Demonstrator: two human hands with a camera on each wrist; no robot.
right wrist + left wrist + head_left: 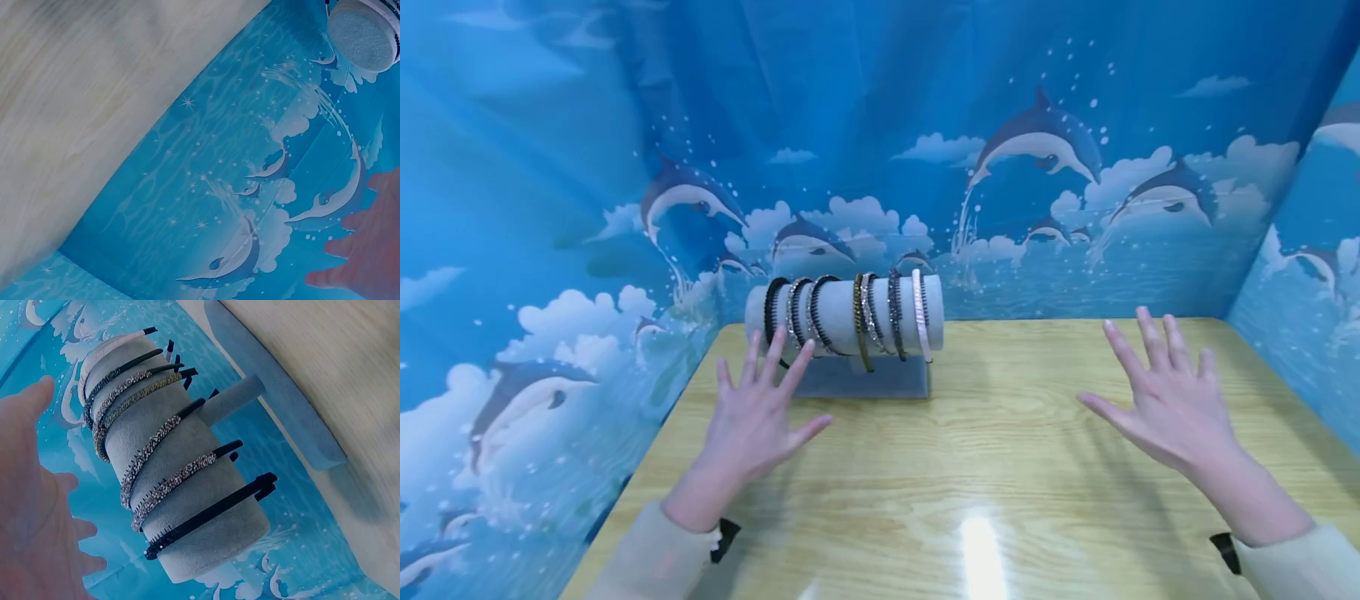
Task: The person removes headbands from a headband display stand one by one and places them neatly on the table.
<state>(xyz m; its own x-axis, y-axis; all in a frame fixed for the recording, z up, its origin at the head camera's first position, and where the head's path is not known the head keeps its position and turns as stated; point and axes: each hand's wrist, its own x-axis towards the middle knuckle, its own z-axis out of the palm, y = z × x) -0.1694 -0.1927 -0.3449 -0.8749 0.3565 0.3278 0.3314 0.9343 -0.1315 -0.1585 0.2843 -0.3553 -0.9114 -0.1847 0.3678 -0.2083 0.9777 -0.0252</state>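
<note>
A grey padded roll [838,312] on a flat-based stand [880,379] carries several headbands, among them black, beaded, gold-toned and a pale pink one [920,312] at its right end. My left hand [752,421] is held with fingers spread in front of the roll's left part, its fingertips overlapping the stand in the head view; contact cannot be told. In the left wrist view, a black headband [212,515] circles the near end of the roll. Off to the right, my right hand [1176,408] has its fingers spread and holds nothing.
The wood-grain table [970,467] extends between and below the hands, with a bright reflection near its front. A blue backdrop [880,125] with dolphins and clouds hangs behind the table and along both sides.
</note>
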